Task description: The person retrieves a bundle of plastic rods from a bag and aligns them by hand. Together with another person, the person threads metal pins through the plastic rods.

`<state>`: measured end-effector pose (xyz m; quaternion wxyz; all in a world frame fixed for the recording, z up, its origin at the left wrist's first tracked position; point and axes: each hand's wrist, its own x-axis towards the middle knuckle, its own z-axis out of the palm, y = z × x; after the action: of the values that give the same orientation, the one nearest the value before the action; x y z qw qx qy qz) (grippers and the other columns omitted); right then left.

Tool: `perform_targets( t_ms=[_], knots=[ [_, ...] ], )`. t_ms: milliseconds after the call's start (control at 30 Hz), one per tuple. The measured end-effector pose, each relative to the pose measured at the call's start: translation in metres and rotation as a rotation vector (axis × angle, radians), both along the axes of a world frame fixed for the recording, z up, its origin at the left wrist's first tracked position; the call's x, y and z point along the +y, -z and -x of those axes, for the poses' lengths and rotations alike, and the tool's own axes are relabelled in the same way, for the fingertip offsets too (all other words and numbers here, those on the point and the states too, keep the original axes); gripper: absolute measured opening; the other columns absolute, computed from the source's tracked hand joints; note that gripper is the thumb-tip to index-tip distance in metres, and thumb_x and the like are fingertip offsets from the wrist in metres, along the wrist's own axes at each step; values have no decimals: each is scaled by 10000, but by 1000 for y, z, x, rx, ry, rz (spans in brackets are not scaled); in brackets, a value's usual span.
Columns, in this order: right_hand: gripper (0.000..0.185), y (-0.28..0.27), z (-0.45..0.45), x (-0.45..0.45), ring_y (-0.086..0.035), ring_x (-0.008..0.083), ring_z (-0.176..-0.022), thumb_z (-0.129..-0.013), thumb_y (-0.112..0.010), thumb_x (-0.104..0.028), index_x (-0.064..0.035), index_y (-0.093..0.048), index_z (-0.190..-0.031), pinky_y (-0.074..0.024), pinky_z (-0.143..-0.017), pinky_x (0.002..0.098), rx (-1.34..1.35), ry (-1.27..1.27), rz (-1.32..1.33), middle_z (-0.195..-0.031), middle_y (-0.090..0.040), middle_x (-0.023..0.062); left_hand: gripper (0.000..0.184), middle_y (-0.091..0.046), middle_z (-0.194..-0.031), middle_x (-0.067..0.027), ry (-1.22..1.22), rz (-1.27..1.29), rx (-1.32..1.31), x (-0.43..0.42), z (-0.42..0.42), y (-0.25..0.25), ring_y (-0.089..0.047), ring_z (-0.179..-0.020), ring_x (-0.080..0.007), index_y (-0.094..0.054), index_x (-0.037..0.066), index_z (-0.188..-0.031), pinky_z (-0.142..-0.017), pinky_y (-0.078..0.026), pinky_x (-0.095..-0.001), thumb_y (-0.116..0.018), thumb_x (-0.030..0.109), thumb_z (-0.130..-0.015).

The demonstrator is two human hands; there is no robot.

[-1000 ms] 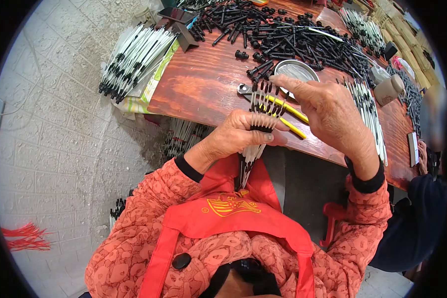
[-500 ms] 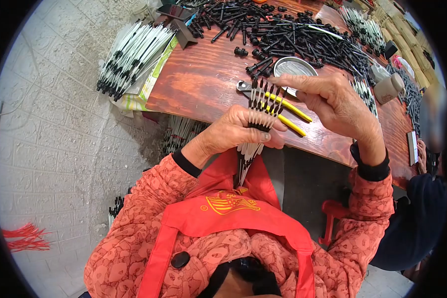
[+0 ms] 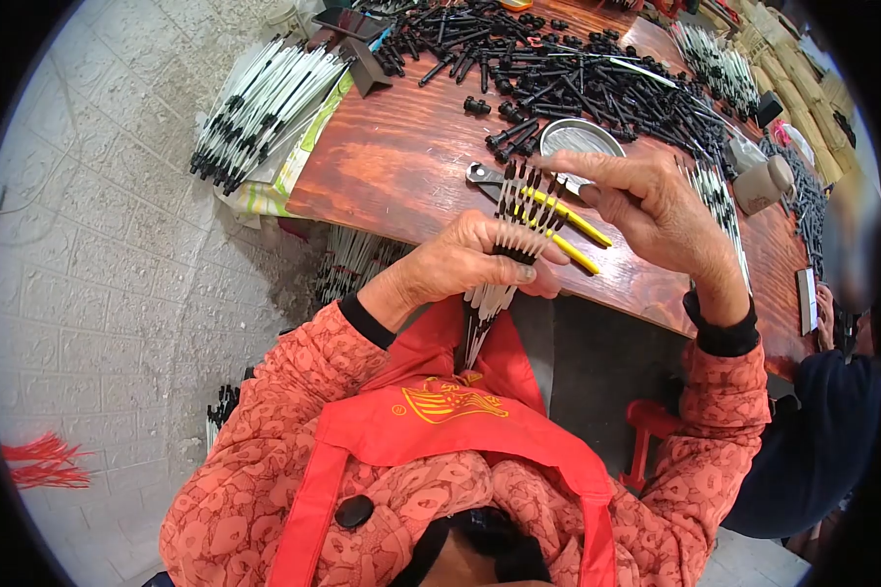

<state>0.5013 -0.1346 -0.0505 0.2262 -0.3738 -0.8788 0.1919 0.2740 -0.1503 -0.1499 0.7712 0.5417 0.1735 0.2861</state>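
I saw left hand clasping fanned slim black-and-white rods, part-blocking yellow-handled metal pliers | right hand, index outstretched, grip unclear, part-hid round silvery dish

On my head view, the left hand grips black-and-white rods; the right hand points at two o'clock.

The table is glossy wood, the dish shiny metal, the pliers smooth and plastic-gripped. Apron: smooth cloth; sleeves: matt cloth. The rods look like smooth plastic, though too small to be sure.
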Motion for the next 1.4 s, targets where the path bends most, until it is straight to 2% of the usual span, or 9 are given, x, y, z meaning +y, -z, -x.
perform_targets(
  t_ms=[67,167,367,567,767,967,1233,1367,1400],
  knots=[
    [360,-2,4,-5,-569,255,-530,-858,-622,-162,-166,-639,-1217,-430,-506,356,-46,49,-21,-665,-602,154,300,-695,-1001,-136,-7,8,3,0,0,1,-681,-931,-197,-643,-27,-1160,-873,-549,-326,-608,-7,-863],
    [397,1,10,-9,-612,293,-578,-851,-659,-262,-188,-612,-1238,-444,-505,382,-80,18,-190,-696,-631,139,321,-700,-996,-177,-47,-13,-8,-3,-4,0,-686,-959,-259,-627,-34,-1172,-879,-541,-373,-632,38,-859],
    [443,-1,17,-22,-630,298,-602,-828,-673,-360,-211,-587,-1237,-470,-501,408,-248,145,-369,-695,-645,95,326,-675,-1059,-129,-109,50,3,-10,-6,-7,-679,-950,-214,-617,-25,-1204,-874,-544,-321,-575,-23,-881],
    [383,-9,25,-26,-637,317,-595,-850,-643,-329,-214,-595,-1212,-469,-491,419,-317,169,-315,-669,-641,104,338,-688,-1029,-130,-106,49,-7,-12,-5,-3,-680,-960,-217,-606,-28,-1221,-875,-543,-317,-569,-21,-885],
    [327,-13,28,-29,-650,329,-614,-847,-641,-287,-188,-633,-1158,-482,-512,432,-308,190,-256,-681,-653,133,342,-702,-1003,-94,-60,-78,85,-8,-1,-2,-670,-926,-148,-636,12,-1209,-808,-522,-250,-584,-19,-872],
    [279,-29,32,-32,-648,344,-626,-848,-641,-277,-152,-663,-1096,-491,-538,438,-380,197,-198,-679,-646,165,316,-704,-984,-70,-56,-109,84,-9,-2,-4,-658,-923,-124,-654,22,-1186,-812,-509,-250,-596,-1,-877],
    [366,-10,23,-22,-644,353,-650,-812,-686,-285,-157,-648,-1153,-492,-557,436,-183,120,-145,-704,-649,155,282,-693,-995,-74,-45,-63,87,-8,-2,-2,-653,-933,-143,-671,28,-1156,-872,-508,-276,-593,5,-885],
    [418,-11,20,-20,-639,352,-639,-787,-713,-315,-170,-635,-1171,-488,-553,435,-199,103,-128,-697,-646,147,278,-696,-952,-62,-90,-190,-13,-8,-8,9,-647,-789,-109,-684,55,-1144,-752,-528,-246,-595,10,-885],
    [391,-14,20,-21,-640,360,-659,-804,-646,-203,-136,-631,-1188,-493,-577,415,-221,98,-114,-740,-643,179,278,-698,-939,-55,-96,-219,-20,-7,-9,11,-627,-735,-91,-685,60,-1146,-696,-517,-232,-598,17,-885]
  ],
)
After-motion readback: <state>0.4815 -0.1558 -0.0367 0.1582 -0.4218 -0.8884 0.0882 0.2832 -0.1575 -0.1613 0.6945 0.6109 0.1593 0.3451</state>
